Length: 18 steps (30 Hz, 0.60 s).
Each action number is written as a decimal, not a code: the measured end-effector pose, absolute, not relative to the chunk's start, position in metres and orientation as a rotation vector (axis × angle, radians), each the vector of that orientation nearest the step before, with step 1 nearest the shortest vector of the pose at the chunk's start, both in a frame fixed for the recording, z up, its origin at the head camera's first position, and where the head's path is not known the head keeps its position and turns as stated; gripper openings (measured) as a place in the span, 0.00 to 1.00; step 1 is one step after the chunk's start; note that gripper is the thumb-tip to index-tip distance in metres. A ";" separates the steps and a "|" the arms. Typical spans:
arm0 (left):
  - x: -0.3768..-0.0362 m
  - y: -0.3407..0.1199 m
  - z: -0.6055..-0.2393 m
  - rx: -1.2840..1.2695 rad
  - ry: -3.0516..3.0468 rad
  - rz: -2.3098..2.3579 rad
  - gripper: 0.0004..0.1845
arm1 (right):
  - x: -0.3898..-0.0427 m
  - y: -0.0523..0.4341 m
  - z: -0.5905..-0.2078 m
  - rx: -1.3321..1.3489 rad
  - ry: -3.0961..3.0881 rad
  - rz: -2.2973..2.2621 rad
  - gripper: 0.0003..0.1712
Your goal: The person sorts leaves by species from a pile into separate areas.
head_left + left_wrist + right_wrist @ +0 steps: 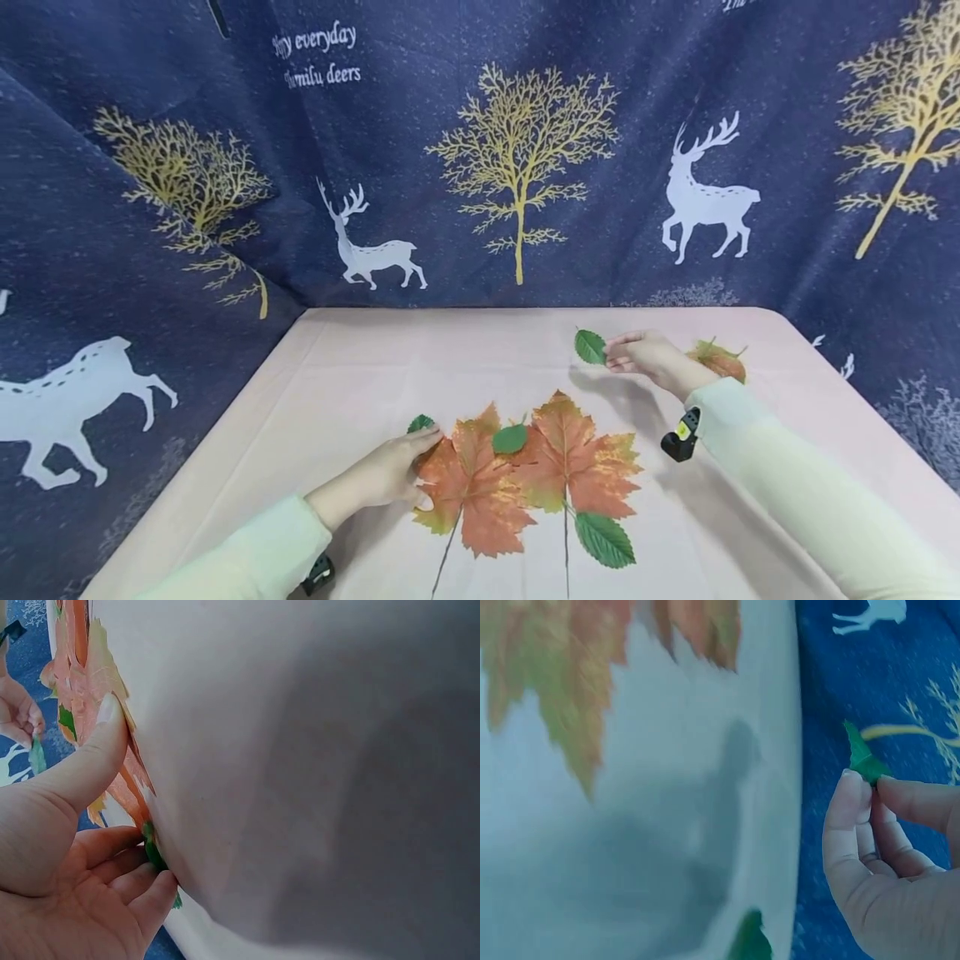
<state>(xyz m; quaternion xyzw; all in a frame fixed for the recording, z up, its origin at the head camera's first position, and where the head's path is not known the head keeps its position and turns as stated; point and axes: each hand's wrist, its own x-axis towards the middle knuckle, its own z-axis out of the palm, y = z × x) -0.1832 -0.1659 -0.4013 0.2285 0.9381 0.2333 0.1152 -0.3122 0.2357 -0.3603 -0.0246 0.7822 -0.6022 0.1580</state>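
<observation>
Two orange-red maple leaves lie side by side with dark stems toward me: the left maple leaf (491,492) and the right maple leaf (592,467). My left hand (386,471) rests at the left leaf's outer edge, its thumb (101,742) on the leaf and its fingers beside a small green leaf (421,423), partly hidden. Above the table, my right hand (648,358) pinches a green serrated leaf (590,347) between thumb and fingertips. A rounder green leaf (510,439) lies across the maple leaves, and another serrated green leaf (604,539) lies by the right stem.
Further orange and green leaves (720,360) lie at the table's right side, partly behind my right wrist. The pale pink table (360,358) ends at a dark blue cloth (465,275) printed with white deer and golden trees, which also hangs along both sides.
</observation>
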 end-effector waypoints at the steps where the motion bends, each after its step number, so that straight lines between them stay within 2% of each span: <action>1: -0.183 -0.166 -0.401 0.673 2.748 0.682 0.51 | -0.313 0.240 -0.358 -0.062 2.242 -1.721 0.24; 8: -0.181 -0.166 -0.399 0.644 2.735 0.712 0.50 | -0.321 0.261 -0.348 -0.003 2.274 -1.702 0.25; 18: -0.181 -0.165 -0.400 0.686 2.735 0.696 0.51 | -0.324 0.279 -0.368 0.102 2.290 -1.685 0.24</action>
